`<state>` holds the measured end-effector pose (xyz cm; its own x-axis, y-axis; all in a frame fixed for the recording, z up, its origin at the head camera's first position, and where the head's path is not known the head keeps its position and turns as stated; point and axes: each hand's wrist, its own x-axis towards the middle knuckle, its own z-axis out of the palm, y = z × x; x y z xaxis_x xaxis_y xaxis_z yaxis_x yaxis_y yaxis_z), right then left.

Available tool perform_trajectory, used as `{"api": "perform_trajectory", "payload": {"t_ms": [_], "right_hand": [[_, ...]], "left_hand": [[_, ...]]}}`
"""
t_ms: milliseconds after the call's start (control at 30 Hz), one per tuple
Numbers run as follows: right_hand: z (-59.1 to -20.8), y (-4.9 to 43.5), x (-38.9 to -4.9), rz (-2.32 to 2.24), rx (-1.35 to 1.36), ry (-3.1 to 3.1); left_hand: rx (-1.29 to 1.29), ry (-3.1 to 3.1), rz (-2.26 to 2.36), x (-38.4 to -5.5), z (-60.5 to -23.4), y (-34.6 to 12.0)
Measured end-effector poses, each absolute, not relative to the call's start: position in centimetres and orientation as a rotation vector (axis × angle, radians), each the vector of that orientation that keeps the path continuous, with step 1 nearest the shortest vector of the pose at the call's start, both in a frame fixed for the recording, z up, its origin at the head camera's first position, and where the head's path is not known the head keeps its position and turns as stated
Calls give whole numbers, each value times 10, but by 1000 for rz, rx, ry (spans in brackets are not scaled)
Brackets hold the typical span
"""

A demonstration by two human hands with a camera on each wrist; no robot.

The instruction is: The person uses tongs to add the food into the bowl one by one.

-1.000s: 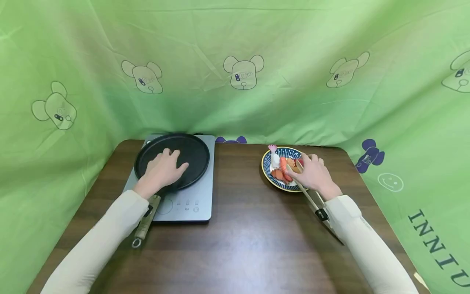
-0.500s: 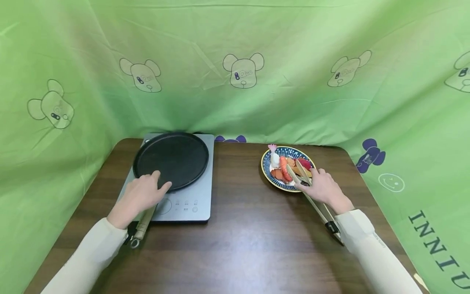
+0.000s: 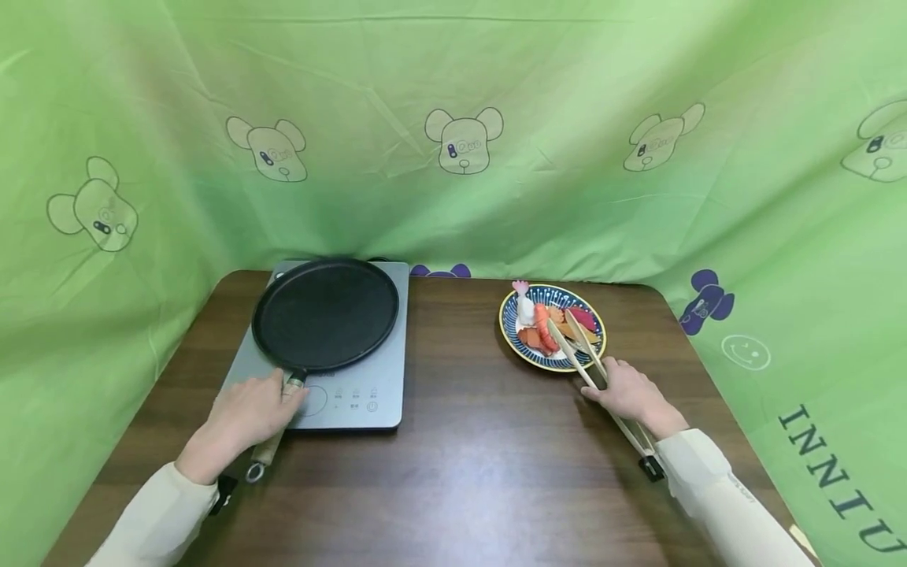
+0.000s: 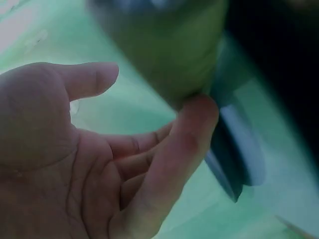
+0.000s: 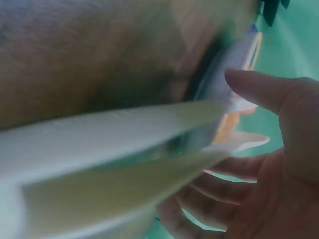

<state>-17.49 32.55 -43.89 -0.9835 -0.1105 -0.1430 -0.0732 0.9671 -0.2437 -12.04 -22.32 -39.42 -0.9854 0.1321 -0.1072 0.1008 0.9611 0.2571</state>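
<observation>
A black flat frying pan [image 3: 326, 315] sits on a silver induction cooktop [image 3: 388, 386], its beige handle [image 3: 265, 450] pointing toward me. My left hand [image 3: 244, 413] is over this handle; in the left wrist view one fingertip meets the blurred handle [image 4: 169, 55] while the thumb stands off. Beige tongs [image 3: 560, 340] lean with their tips on a blue-patterned plate [image 3: 512, 340] of sushi-like food pieces [image 3: 542, 327]. Around the tongs' middle is my right hand [image 3: 631, 394]; in the right wrist view its thumb [image 5: 254, 87] is apart from them and the fingers lie loosely beneath.
The brown wooden table [image 3: 453, 465] stretches between cooktop and plate. Green printed cloth [image 3: 464, 213] hangs close behind the table and along both sides. A black cable [image 3: 379, 258] shows at the cooktop's back edge.
My left hand has drawn back from above the pan to its handle. The right hand has slid back along the tongs, away from the plate. Pan and plate stay put.
</observation>
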Motion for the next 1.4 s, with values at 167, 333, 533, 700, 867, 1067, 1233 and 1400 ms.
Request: {"api": "perform_trajectory", "payload": {"t_ms": [167, 333, 533, 700, 867, 1067, 1233, 1400], "right_hand": [[-448, 326, -170, -382, -133, 2966], [-453, 328, -168, -383, -112, 2985], [-455, 328, -163, -377, -58, 2976], [-457, 329, -159, -366, -35, 2988], [-461, 331, -152, -422, -25, 3044], [-464, 334, -147, -527, -44, 3086], [-463, 338, -149, -539, -47, 3116], [-459, 349, -151, -484, -63, 3164]], "left_hand": [[142, 2972, 445, -112, -406, -221], [83, 2913, 551, -103, -415, -220], [27, 2905, 666, -96, -429, -220], [-74, 2925, 684, -91, -438, -218], [-138, 2991, 648, -89, -441, -213], [-171, 3006, 638, -88, -443, -211], [-184, 2993, 647, -89, -445, -213], [-188, 2992, 664, -89, -446, -213]]}}
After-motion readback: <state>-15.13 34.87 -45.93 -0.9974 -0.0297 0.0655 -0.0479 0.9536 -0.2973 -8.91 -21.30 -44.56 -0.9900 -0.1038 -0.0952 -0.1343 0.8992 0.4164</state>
